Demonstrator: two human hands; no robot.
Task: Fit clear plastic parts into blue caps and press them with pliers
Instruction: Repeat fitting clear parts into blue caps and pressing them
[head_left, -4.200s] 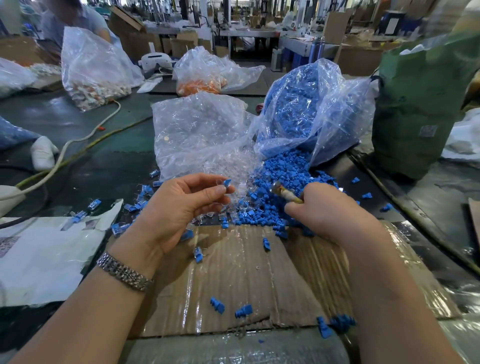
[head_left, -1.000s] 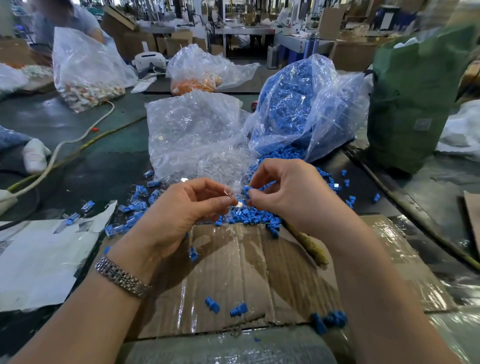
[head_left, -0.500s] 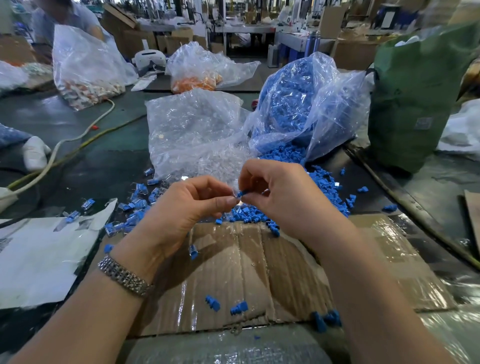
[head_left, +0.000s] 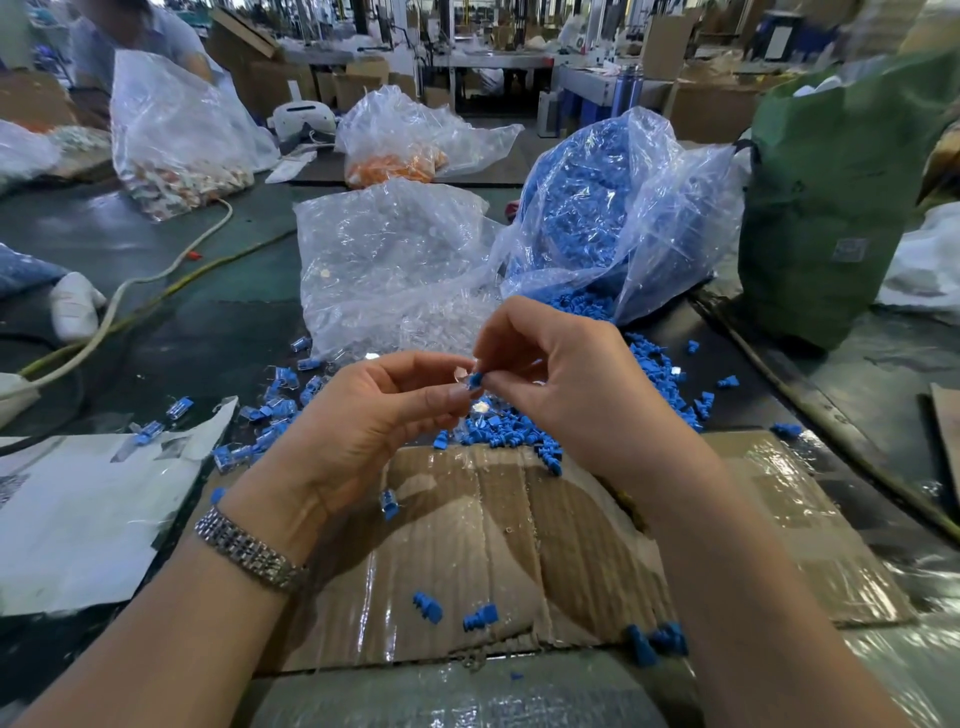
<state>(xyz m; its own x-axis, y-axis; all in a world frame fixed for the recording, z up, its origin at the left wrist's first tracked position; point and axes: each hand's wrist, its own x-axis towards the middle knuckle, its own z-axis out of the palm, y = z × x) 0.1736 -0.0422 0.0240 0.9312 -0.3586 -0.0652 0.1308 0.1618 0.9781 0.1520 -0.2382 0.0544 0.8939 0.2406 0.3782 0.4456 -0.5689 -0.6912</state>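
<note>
Presently, a blue cap (head_left: 475, 380) is pinched by the right hand (head_left: 566, 384) and a clear plastic part (head_left: 460, 375) by the left hand (head_left: 363, 415). Both hands are held above the cardboard sheet (head_left: 519, 530) on the surface (head_left: 218, 332).

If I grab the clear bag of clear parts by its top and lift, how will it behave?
The clear bag looks like thin crinkled film, so probably floppy, sagging round its load. Its mouth lies open toward the hands with clear parts spilling out, so more would likely pour. The film looks glossy, possibly slippery.
</note>
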